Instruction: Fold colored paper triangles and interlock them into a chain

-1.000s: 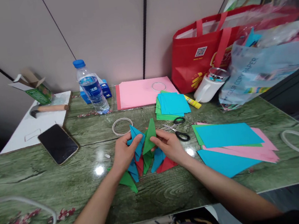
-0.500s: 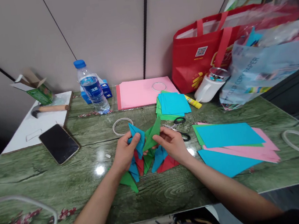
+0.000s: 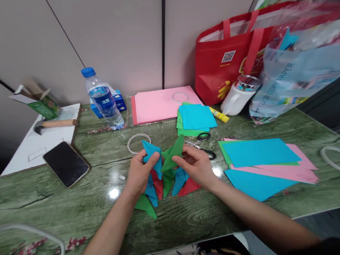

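Between thumb and fingers my left hand (image 3: 138,170) pinches a blue folded paper piece (image 3: 153,155), its tip pointing up and left. My right hand (image 3: 196,164) is closed on a green folded paper piece (image 3: 173,153) that slants up to the right. The two pieces sit side by side, and I cannot tell whether they are joined. Under them lie more folded pieces: a red one (image 3: 158,185), a blue one (image 3: 180,180), another red piece (image 3: 190,187) and a green one (image 3: 146,207) at the left. My hands partly hide this group.
Scissors (image 3: 203,141) and a tape roll (image 3: 139,143) lie just beyond my hands. Blue cut sheets (image 3: 260,152) are at the right, small blue squares (image 3: 198,116) behind. A bottle (image 3: 104,100), phone (image 3: 66,164), hammer (image 3: 55,124), mug (image 3: 237,99) and red bag (image 3: 214,64) stand or lie around.
The blue piece in my left hand has shifted slightly left, away from the green one, widening the gap at their tops. Both hands keep their hold.
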`<state>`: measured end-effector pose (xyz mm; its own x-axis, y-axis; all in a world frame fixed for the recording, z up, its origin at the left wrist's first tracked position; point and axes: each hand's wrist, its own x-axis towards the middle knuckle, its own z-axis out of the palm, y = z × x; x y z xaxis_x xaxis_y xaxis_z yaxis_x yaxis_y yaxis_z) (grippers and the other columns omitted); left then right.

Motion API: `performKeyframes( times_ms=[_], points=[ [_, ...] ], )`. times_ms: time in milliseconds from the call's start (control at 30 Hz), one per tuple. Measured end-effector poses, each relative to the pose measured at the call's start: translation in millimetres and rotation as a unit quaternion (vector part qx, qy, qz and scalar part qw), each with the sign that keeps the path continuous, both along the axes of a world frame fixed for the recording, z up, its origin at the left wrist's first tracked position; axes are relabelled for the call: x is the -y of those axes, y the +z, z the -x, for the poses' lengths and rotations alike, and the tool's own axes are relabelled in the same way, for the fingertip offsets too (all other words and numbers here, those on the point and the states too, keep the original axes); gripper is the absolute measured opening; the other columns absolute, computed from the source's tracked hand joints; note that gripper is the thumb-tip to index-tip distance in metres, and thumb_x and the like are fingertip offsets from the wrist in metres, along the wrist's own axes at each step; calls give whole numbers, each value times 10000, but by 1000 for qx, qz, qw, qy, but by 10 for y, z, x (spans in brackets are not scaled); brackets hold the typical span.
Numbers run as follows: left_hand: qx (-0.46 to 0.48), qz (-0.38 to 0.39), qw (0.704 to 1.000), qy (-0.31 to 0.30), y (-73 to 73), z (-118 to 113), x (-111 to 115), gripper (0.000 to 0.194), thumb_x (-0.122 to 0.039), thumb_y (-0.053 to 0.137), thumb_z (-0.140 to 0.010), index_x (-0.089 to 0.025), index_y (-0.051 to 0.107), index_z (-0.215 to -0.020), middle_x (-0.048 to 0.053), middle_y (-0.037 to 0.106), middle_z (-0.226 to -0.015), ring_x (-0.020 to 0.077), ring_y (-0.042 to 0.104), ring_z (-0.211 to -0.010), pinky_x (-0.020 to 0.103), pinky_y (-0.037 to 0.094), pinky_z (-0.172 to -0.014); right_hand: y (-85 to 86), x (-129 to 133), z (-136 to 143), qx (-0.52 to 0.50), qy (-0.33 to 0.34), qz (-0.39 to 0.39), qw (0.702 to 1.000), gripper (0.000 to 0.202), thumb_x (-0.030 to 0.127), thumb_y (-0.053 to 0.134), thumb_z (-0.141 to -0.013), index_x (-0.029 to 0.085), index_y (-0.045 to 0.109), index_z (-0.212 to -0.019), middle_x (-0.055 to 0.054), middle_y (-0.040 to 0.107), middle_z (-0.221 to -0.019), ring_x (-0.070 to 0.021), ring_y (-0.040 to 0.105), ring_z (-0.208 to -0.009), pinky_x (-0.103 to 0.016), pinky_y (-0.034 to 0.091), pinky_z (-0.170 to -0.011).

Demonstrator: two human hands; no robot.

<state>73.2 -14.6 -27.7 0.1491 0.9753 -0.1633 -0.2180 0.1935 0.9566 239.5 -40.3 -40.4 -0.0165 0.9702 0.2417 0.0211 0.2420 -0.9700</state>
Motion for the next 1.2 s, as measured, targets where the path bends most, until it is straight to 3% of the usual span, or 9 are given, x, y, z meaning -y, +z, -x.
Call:
performKeyframes(
  times_ms=[167,333,467,667,767,867,967,1067,1200],
  points=[
    [-13,0,1000,3,1,12,-1,289,-311,831,-538,-130,631,-643,-36,601,-587,74,513,-517,192,428,-534,16,-10,4,-41,37,32,998,141,361,670,-775,224,640,-790,-7,634,-771,-168,616,-666,-325,582,-596],
    [15,27,999,30,22,-15,15,291,-280,842,-503,-126,646,-655,-28,632,-603,79,536,-530,198,450,-560,38,-28,28,-97,76,103,987,241,388,726,-701,219,611,-829,9,659,-741,-167,626,-660,-289,574,-514],
    [18,50,997,62,24,-28,22,320,-272,854,-464,-123,647,-658,-28,639,-589,81,540,-517,201,457,-552,42,-36,43,-103,88,116,984,248,415,691,-727,205,598,-818,5,638,-720,-148,613,-661,-268,579,-527],
    [51,60,994,80,14,-33,5,321,-254,850,-479,-127,656,-701,-27,651,-617,86,564,-538,204,465,-566,11,-57,65,-142,50,112,982,513,369,747,-671,252,443,-1068,16,620,-795,-130,598,-651,-231,542,-496],
    [68,54,994,65,25,-39,7,298,-247,845,-501,-127,638,-678,-31,638,-604,83,563,-540,203,470,-575,16,-61,49,-124,15,84,989,383,376,715,-702,249,464,-962,45,559,-732,-107,556,-575,-220,511,-472],
    [75,53,994,58,42,-36,8,296,-251,845,-510,-126,618,-654,-36,624,-584,81,559,-533,201,471,-570,36,-48,19,-68,27,67,995,167,363,604,-798,220,570,-877,10,573,-779,-112,571,-587,-251,519,-533],
    [80,62,994,52,50,-25,0,303,-250,846,-512,-124,618,-666,-28,635,-598,86,571,-542,207,483,-579,42,-36,5,-31,56,39,997,176,282,518,-834,220,636,-948,-29,611,-912,-148,613,-769,-289,523,-692],
    [78,61,994,44,55,-22,-4,301,-246,844,-518,-123,620,-678,-28,639,-607,84,577,-541,204,489,-580,27,-42,13,-26,57,2,998,222,244,563,-789,228,641,-996,-44,603,-1001,-181,589,-939,-315,494,-809],
    [67,61,996,16,86,-36,14,322,-293,830,-548,-125,614,-718,-10,649,-621,121,614,-548,231,505,-548,7,-78,-4,0,1,-4,1000,139,300,632,-758,213,661,-862,-29,586,-843,-165,566,-794,-277,485,-677]
  ],
)
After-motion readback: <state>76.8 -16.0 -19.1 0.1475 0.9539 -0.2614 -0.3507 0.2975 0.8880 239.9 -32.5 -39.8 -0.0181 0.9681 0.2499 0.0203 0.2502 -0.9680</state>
